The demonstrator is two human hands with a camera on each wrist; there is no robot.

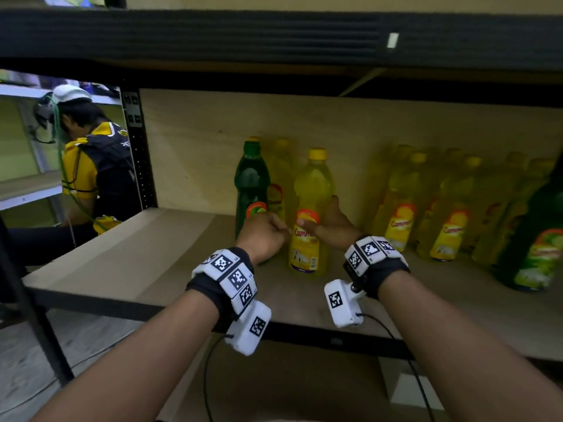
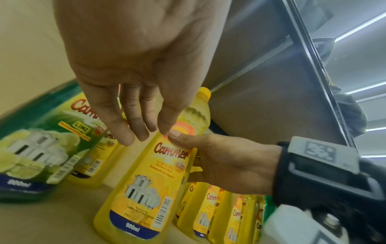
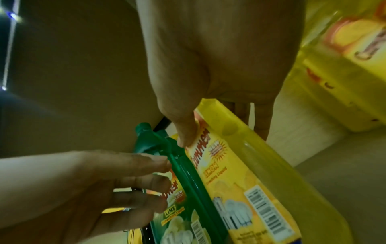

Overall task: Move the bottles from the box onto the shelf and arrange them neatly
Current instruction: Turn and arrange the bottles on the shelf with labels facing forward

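A yellow lemon dish-soap bottle (image 1: 307, 248) (image 2: 142, 181) (image 3: 250, 189) stands upright on the wooden shelf board (image 1: 122, 257). My right hand (image 1: 330, 223) (image 2: 219, 156) (image 3: 208, 82) grips it at the waist, thumb on the front label and fingers behind. Just to its left stands a green lime bottle (image 1: 251, 184) (image 2: 35, 148) (image 3: 188, 181), close against the yellow one. My left hand (image 1: 265, 236) (image 2: 137, 125) (image 3: 125, 181) is in front of the green bottle with relaxed fingers, their tips touching its label. Another yellow bottle (image 1: 281, 178) stands behind these two.
Several yellow bottles (image 1: 451, 208) are lined up to the right, with another green bottle (image 1: 536, 245) at the far right edge. The upper shelf beam (image 1: 274, 35) hangs low overhead. A black upright post (image 1: 137, 153) bounds the left side; beyond it another person (image 1: 88, 166) works.
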